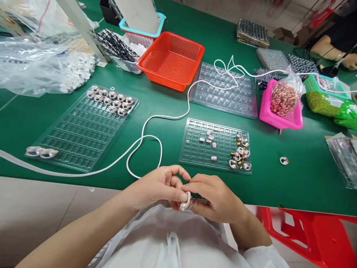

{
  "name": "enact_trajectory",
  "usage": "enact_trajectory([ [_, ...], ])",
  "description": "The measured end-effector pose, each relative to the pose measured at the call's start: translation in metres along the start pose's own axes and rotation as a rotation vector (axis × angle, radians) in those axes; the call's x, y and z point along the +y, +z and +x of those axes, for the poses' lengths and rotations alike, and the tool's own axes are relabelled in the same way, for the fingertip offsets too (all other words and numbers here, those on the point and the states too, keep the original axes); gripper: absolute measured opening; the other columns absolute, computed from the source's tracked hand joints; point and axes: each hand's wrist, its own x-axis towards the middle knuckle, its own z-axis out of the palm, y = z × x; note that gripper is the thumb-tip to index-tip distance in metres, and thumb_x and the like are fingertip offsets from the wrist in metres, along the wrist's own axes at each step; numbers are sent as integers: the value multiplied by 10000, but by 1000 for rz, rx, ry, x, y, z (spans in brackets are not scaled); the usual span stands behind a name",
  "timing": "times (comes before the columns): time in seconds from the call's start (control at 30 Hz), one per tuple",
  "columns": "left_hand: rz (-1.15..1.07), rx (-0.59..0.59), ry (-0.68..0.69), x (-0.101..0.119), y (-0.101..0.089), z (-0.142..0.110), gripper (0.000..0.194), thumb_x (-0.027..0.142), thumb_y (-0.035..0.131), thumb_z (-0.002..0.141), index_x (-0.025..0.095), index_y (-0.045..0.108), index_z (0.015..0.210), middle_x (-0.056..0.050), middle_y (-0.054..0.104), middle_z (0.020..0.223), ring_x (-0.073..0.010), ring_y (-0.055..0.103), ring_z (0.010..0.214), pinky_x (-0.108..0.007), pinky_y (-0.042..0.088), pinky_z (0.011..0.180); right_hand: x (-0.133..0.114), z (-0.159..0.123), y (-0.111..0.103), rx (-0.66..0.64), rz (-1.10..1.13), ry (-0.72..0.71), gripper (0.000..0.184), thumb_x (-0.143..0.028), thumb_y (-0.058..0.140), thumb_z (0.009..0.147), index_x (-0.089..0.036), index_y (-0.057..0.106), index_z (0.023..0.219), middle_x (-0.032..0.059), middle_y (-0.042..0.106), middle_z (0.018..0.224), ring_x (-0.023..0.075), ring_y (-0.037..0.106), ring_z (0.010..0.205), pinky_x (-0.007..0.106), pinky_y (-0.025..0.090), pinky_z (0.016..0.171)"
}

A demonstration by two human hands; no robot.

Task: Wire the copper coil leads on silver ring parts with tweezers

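Note:
My left hand (164, 188) pinches a small white-and-silver curved earbud shell (184, 206) between thumb and fingers, close to my body at the table's front edge. Against it, my right hand (216, 195) is closed around slim metal tweezers (194, 203), whose tip meets the shell; the rest is hidden by the fingers. Just beyond the hands lies a clear compartment tray (192, 149) with several pale small blocks (214, 145) in it. Similar silver shells with yellow bits and wires (240, 152) crowd its right side.
A larger clear tray (80, 126) at left holds rows of silver shells. A white cable (158, 116) winds across the green table. Behind stand a red basket (173, 56) and a pink basket (281, 121). One loose shell (284, 160) lies at right, near a red stool (320, 238).

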Motion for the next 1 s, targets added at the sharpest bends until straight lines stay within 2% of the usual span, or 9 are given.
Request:
enact_trajectory([
  [0.27,58,130,64,3,10,-1,415,252,860,723,174,539,974,23,741,674,-121,670,593,-256,530,614,9,-2,4,51,43,19,333,-126,613,920,-180,652,1247,92,711,969,180,652,832,286,529,697],
  [0.4,127,206,178,1,10,-2,375,311,840,760,174,582,996,20,702,698,-132,652,643,-281,529,656,11,-2,6,158,154,78,345,-148,655,916,-254,679,1244,65,696,980,154,646,792,258,519,662],
  [0.47,183,219,293,-4,8,-3,405,323,858,744,186,621,1042,-9,705,831,-159,671,759,-309,549,729,12,-2,10,239,252,125,324,-171,689,901,-282,704,1205,43,699,940,145,633,753,243,498,616],
  [0.53,295,207,455,-9,6,-1,537,311,922,659,218,662,1120,-55,694,1057,-209,675,944,-345,557,844,13,-3,17,329,346,158,281,-202,728,875,-294,733,1140,28,706,887,151,623,728,246,482,590],
  [0.6,416,188,627,-15,5,3,688,299,965,583,267,680,1208,-85,642,1283,-275,623,1168,-388,518,995,13,-4,27,417,416,174,215,-244,750,859,-285,751,1070,29,717,871,160,622,716,260,485,595],
  [0.67,499,175,733,-22,8,8,726,279,954,611,319,669,1278,-86,587,1434,-311,543,1325,-424,441,1114,13,-3,36,491,442,174,148,-293,755,853,-268,756,999,32,724,868,163,623,703,270,494,608],
  [0.83,523,195,859,-37,21,16,703,167,863,740,356,615,1371,-71,592,1475,-298,572,1334,-429,438,1142,9,0,48,622,353,126,169,-405,709,879,-239,739,878,9,679,715,152,589,605,271,497,576],
  [0.93,492,228,880,-41,29,13,639,132,809,792,345,625,1366,-68,605,1458,-292,585,1323,-424,462,1126,7,1,48,667,275,85,258,-464,658,906,-226,728,833,16,670,688,150,572,562,275,493,534],
  [1.0,475,237,881,-42,32,10,611,118,781,816,342,629,1363,-66,615,1446,-288,595,1314,-414,478,1114,5,1,48,677,247,59,245,-451,656,907,-230,726,830,21,681,692,158,594,569,281,502,529],
])
